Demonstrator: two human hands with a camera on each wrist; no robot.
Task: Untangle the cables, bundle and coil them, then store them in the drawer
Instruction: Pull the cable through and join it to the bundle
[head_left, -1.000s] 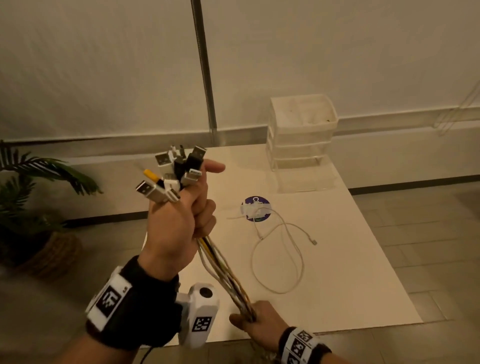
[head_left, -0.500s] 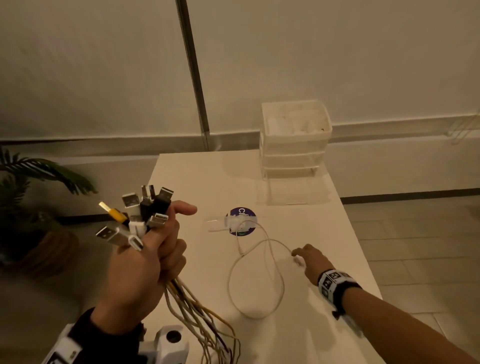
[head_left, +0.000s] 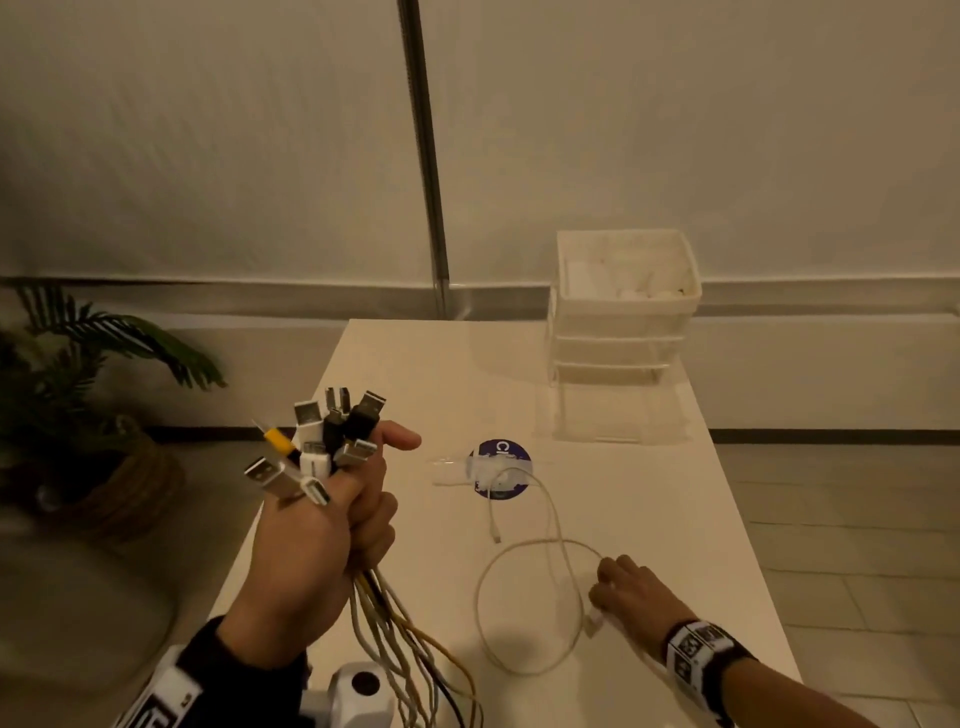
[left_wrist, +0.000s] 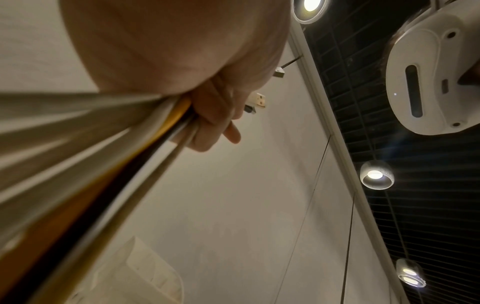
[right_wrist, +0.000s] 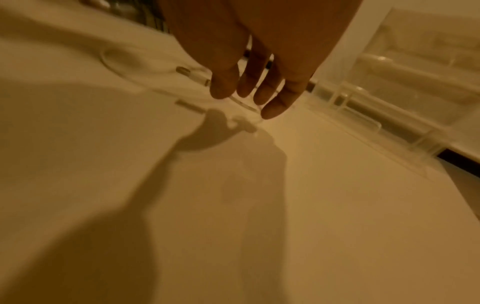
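My left hand is raised over the table's left edge and grips a bundle of cables, the USB plugs fanned out above the fist and the strands hanging below. The left wrist view shows the same fist closed round the blurred white, yellow and black strands. A single white cable lies looped on the table. My right hand is down on its right side, fingertips touching it. Seen from the right wrist, the fingers point down fairly straight onto the cable.
A white stack of drawers stands at the table's far right, its clear bottom drawer pulled out. A purple round label with clear tape lies mid-table. A potted plant stands on the floor at left.
My right hand let go of the bundle's lower strands, reached out to the looped white cable, and now sits nearer on its right side. The left hand has lowered a little with the bundle.
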